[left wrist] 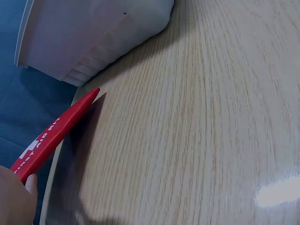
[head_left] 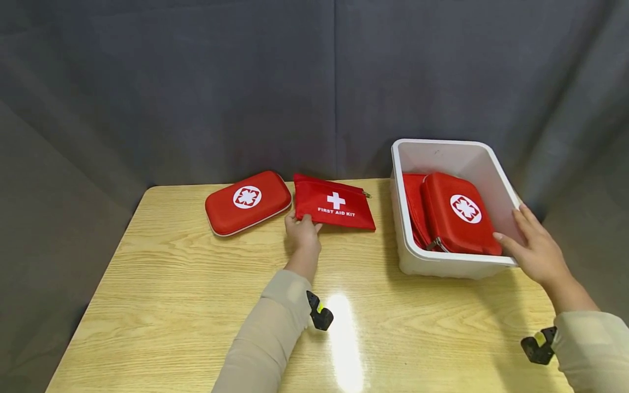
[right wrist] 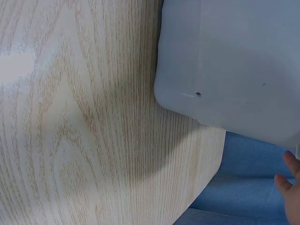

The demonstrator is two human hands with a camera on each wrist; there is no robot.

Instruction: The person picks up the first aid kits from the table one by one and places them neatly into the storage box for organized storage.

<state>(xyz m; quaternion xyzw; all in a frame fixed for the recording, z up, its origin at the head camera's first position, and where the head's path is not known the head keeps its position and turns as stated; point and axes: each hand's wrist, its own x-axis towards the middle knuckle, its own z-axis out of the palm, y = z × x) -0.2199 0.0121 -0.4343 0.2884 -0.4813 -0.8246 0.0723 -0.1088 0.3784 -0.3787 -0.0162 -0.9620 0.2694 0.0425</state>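
A flat red zip pouch (head_left: 319,200) printed "FIRST AID KIT" stands tilted near the table's back edge in the head view. My left hand (head_left: 303,232) pinches its lower left corner, thumb and fingers on either side; the left wrist view shows the pouch (left wrist: 58,133) edge-on, raised above its shadow. At the right, my right hand (head_left: 539,248) rests on the rim of a white plastic bin (head_left: 405,234), thumb and fingers spread and fairly straight. Inside the bin, a red hard case (head_left: 442,218) with a white round emblem leans beside another red item (head_left: 414,204).
Left of the pouch, a second red case (head_left: 221,210) with a white emblem lies on the wooden table (head_left: 187,305). Dark grey curtains (head_left: 221,93) hang behind the table and along both sides. The bin stands at the table's back right.
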